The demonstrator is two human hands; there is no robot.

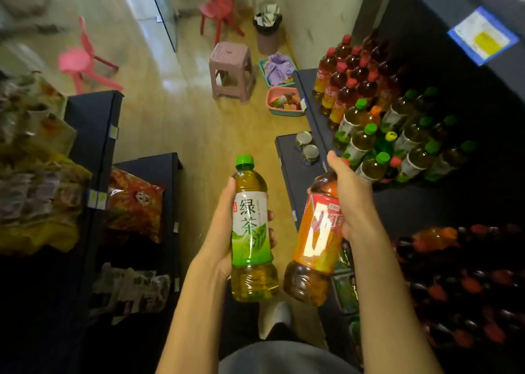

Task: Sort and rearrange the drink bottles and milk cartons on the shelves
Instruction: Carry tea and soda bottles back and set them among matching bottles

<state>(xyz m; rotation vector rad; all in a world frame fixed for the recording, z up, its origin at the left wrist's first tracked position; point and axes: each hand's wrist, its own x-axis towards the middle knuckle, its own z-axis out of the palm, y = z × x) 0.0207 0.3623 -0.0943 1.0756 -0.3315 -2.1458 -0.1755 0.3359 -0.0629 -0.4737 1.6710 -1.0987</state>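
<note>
My left hand [224, 226] grips a green tea bottle [251, 231] with a green cap, held upright over the aisle. My right hand [352, 200] grips a red-labelled black tea bottle [315, 246] around its upper half, tilted, its cap hidden by my fingers. To the right, a dark shelf [312, 109] carries rows of red-capped tea bottles [345, 81] at the far end and green-capped tea bottles [366, 138] nearer me. A lower shelf at the right holds more red-capped bottles [466, 283] in shadow.
Two small cans [306, 146] stand on a lower shelf end. Snack bags [133, 203] fill the dark shelves on the left. On the floor ahead are a pink stool [231, 70], two baskets [284, 101], a bin [268, 31] and red chairs [220, 7].
</note>
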